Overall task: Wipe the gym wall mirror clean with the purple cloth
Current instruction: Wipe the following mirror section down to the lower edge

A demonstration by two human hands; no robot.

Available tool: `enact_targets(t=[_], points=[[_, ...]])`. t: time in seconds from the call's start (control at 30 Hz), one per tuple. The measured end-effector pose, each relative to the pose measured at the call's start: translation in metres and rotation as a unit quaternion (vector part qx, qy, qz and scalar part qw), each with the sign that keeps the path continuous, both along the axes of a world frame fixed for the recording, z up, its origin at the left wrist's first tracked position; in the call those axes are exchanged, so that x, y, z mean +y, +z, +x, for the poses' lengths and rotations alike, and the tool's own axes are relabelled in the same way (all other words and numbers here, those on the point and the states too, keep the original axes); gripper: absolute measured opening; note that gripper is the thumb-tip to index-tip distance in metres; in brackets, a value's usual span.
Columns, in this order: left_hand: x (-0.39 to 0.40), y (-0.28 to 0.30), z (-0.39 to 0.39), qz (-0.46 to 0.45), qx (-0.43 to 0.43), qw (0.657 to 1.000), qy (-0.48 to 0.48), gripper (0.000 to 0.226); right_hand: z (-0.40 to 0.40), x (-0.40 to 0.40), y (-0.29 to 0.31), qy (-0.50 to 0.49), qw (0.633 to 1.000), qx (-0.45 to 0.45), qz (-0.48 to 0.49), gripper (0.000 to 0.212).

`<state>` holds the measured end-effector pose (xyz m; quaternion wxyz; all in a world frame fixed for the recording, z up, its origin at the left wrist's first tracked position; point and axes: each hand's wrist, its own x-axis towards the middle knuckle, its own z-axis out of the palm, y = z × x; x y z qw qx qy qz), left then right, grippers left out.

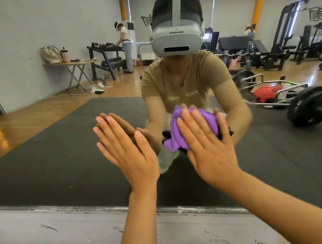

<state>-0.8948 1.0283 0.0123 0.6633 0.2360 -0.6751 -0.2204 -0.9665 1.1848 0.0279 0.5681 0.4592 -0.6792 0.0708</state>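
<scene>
Shiny glass of the gym wall mirror (44, 158) is showing a dark floor mat. Flat and open, the right hand (208, 147) is pressing the soft, crumpled purple cloth (178, 137) against it. Beside it, the left hand (126, 153) is lying flat on the glass, fingers straight, holding nothing.

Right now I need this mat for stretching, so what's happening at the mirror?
A person is wiping the wall mirror. Their right hand presses a bunched purple cloth flat against the glass, fingers straight. Their left hand rests open on the mirror beside it, holding nothing.
</scene>
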Motion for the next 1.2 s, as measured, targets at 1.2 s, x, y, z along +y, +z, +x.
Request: enact_targets(t=[1.2], points=[[0.047,-0.002,-0.002,-0.027,-0.077,0.995,-0.062,0.071,-0.025,0.08,-0.085,-0.049,0.994,-0.009,0.102,0.066]])
